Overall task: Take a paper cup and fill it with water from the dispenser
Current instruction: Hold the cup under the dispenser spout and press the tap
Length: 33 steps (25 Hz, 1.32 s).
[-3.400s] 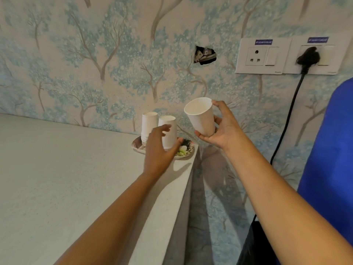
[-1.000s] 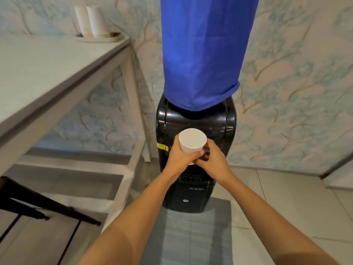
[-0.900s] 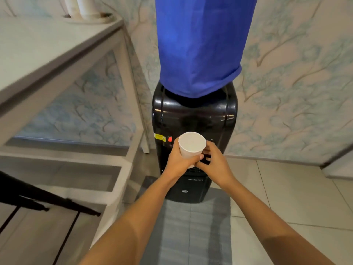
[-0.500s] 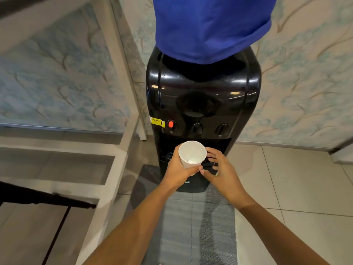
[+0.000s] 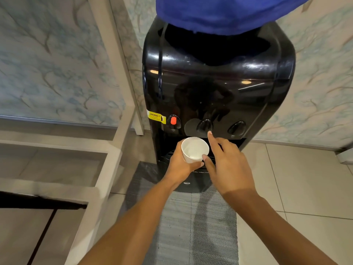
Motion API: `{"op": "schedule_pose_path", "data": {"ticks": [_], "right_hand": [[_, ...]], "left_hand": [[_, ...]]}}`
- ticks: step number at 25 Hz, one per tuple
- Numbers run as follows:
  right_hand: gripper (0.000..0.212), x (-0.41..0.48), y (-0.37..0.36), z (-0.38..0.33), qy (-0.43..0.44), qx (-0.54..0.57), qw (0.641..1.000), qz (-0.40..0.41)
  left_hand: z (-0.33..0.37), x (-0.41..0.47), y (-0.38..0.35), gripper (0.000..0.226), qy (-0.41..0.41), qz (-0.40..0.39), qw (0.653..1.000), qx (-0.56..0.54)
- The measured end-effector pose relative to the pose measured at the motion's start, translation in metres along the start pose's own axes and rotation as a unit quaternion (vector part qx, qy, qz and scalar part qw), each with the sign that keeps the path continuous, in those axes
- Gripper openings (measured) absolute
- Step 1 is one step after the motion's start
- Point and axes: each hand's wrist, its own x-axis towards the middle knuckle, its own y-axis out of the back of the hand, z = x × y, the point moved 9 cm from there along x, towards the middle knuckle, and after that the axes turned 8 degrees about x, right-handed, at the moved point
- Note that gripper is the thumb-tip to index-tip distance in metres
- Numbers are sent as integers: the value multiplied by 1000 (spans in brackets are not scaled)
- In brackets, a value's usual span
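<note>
Two bare hands meet at the front of a black water dispenser in the centre of the frame. Half a second ago the right hand hung loosely beside the cup; now its index finger stretches up, the tip just below the middle tap button, thumb resting against the cup's near side, grasping nothing. The dispenser also fills more of the view than before. The left hand is wrapped around a white paper cup, held just below centre, in front of the dark recess under the taps. The cup is a smooth tapered cone, mouth round and open, its long axis tipped so the mouth faces up and toward the camera; the inside looks white, and whether it holds water cannot be told. The dispenser's shell is glossy, rounded plastic catching ceiling lights, with a red-tabbed tap and a yellow warning sticker at left. A blue cloth cover drapes the bottle at top. A ribbed grey mat lies on pale floor tiles below.
</note>
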Motion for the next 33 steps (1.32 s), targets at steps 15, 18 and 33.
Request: {"op": "schedule_pose_path", "data": {"ticks": [15,18,33], "right_hand": [[63,14,-8,0,19,-156,986,48],[66,14,-8,-4,14,-178,982,57],[54,23,-9,-18,26,-311,949,39]], "left_hand": [[4,30,-17,58,8,23,999,-47],[6,30,-14,59,-2,30,999,-12],[18,31,-11,43,15,39,999,-8]]}}
